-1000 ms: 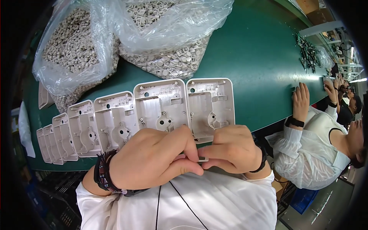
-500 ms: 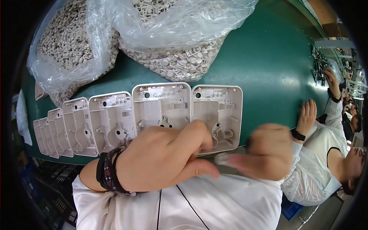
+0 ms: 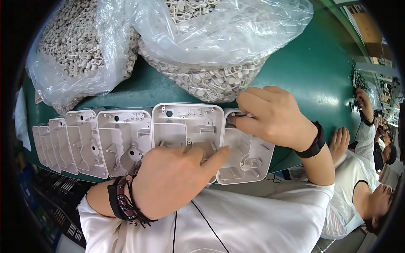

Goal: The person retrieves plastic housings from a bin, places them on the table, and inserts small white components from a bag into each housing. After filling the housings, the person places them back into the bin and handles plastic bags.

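Observation:
A row of several light grey moulded plastic housings [image 3: 124, 139] lies along the near edge of the green table [image 3: 303, 71]. My left hand [image 3: 175, 177] rests on the lower part of the second housing from the right [image 3: 187, 124], its forefinger stretched to the seam with the rightmost housing [image 3: 249, 158]. My right hand [image 3: 272, 116] is over the top of the rightmost housing, fingertips pinched on a small metal part pressed at its upper left corner.
Two clear plastic bags of small grey plastic parts, the left bag [image 3: 76, 50] and the right bag [image 3: 215, 42], sit behind the housings. A co-worker in white [image 3: 363, 185] sits at my right, one hand [image 3: 339, 143] at the table edge. Dark crates [image 3: 50, 202] are below the table.
Both hands were together near my body a second ago. The right hand has since moved up and forward to the rightmost housing's top corner; the left hand has come down on the housings.

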The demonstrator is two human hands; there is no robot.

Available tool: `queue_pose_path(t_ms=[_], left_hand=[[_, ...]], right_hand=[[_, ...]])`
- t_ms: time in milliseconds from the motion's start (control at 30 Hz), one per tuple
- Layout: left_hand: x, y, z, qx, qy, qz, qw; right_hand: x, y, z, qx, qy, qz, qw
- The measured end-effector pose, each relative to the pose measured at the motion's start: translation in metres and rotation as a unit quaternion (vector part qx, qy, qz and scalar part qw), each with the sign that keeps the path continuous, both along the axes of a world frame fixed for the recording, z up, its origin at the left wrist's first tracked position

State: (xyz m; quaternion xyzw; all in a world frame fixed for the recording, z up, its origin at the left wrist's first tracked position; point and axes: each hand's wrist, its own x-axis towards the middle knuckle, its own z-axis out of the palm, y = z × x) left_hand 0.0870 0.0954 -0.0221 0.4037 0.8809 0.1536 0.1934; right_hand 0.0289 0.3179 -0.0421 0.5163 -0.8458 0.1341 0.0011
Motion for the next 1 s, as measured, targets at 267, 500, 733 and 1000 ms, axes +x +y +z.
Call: queue_pose_path(t_ms=[267, 500, 733, 1000], left_hand=[[-0.001, -0.001, -0.001, 0.012, 0.013, -0.017, 1.0], [-0.003, -0.026, 0.019, 0.277, -0.002, 0.109, 0.955], [0.005, -0.038, 0.013, 0.381, -0.014, 0.064, 0.922], [0.011, -0.059, 0.014, 0.377, 0.02, -0.007, 0.926]], right_hand=[[-0.003, 0.016, 0.01, 0.038, -0.086, -0.001, 0.996], [0.044, -0.008, 0.059, -0.182, -0.44, -0.184, 0.86], [0.084, -0.065, 0.054, -0.289, -0.707, -0.115, 0.635], [0.097, -0.087, 0.056, -0.316, -0.767, -0.177, 0.529]])
